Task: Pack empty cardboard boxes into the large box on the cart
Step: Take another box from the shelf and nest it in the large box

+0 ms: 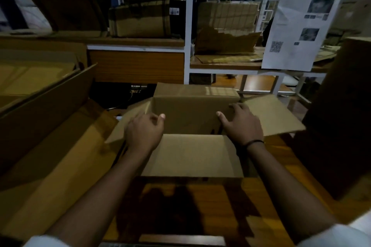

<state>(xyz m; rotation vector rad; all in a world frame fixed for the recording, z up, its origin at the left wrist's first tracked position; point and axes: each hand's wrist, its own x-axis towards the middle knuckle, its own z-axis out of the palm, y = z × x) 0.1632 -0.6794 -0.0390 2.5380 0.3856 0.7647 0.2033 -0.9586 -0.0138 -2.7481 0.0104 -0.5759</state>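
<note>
large box (50, 106) at far left, top open, long flap leaning outward. just right of it, left grip (143, 132) with fingers curled round the left wall of a smaller open box (188, 118), thumb lifted clear. smaller box in the middle, just beside the large one, mouth toward the camera, flaps splayed outward, above a wood surface (200, 196). right grip (242, 124) spread flat, pressing the box's right wall at the flap fold, dark band (254, 142) on the wrist. behind, white shelving (188, 26) stacked with cardboard. further right, printed sheet (297, 32) hanging. dark carton (341, 126) at far right edge.
</note>
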